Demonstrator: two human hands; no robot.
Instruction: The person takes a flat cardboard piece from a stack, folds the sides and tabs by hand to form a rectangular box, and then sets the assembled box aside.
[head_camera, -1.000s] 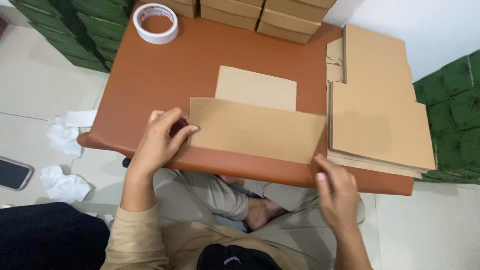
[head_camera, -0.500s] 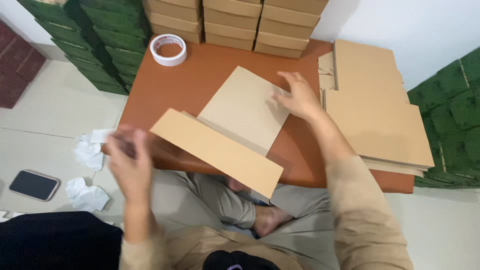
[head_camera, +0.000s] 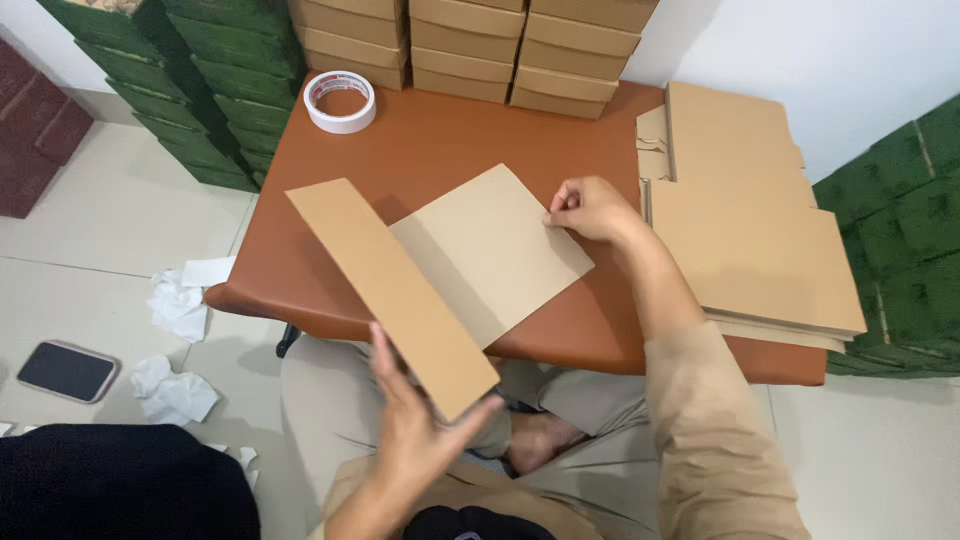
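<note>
A flat brown cardboard box blank (head_camera: 480, 250) lies partly folded on the low brown table (head_camera: 450, 140). One long flap (head_camera: 385, 285) is raised and runs diagonally toward me. My left hand (head_camera: 415, 425) holds the near end of that flap from below, fingers spread against it. My right hand (head_camera: 585, 208) pinches the far right corner of the flat panel against the table.
A stack of flat cardboard blanks (head_camera: 750, 220) sits on the table's right side. A roll of white tape (head_camera: 340, 100) lies at the back left. Folded brown boxes (head_camera: 480, 45) and green boxes (head_camera: 180, 70) are stacked behind. A phone (head_camera: 65, 370) and crumpled paper (head_camera: 175, 395) lie on the floor.
The cardboard has turned from lying across the front edge to a diagonal. My right hand moved up to the panel's far corner. My left hand dropped to the flap's near end.
</note>
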